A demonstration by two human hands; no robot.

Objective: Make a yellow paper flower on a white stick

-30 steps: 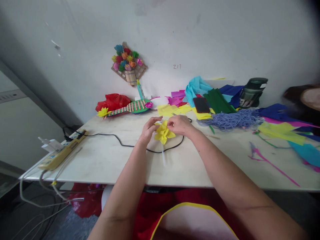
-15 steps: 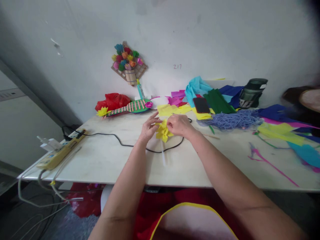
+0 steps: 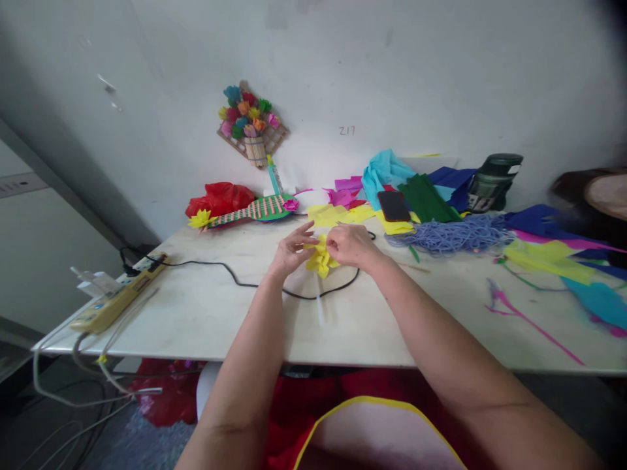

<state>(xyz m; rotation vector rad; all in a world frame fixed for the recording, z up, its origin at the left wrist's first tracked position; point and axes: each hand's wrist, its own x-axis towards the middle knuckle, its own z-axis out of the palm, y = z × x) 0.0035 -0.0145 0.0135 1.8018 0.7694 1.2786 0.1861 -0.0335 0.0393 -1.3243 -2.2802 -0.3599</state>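
A yellow paper flower [image 3: 321, 262] with folded petals is between my two hands over the table. My right hand [image 3: 353, 245] has its fingers pinched at the flower's right side; the fingertips are partly hidden. On the left, my left hand [image 3: 292, 250] has its fingers stretched and apart, their tips at the flower's edge. A pale, translucent stick [image 3: 320, 307] extends from under the flower toward me. Around the flower and hands loops a black cable [image 3: 235, 277], which passes under the stick or beside it; I cannot tell which.
A paper-covered, guitar-shaped craft [image 3: 269, 208] lies at the back beside a red plastic bag [image 3: 220, 199]. Behind my right hand are a phone [image 3: 394, 206], crepe paper [image 3: 431, 199], blue-purple string [image 3: 455, 234] and a dark jar [image 3: 494, 183]. A power strip [image 3: 120, 294] sits at the left edge.
My left hand has shifted slightly left, its fingers a little more spread from the flower. My right hand stays at the flower.
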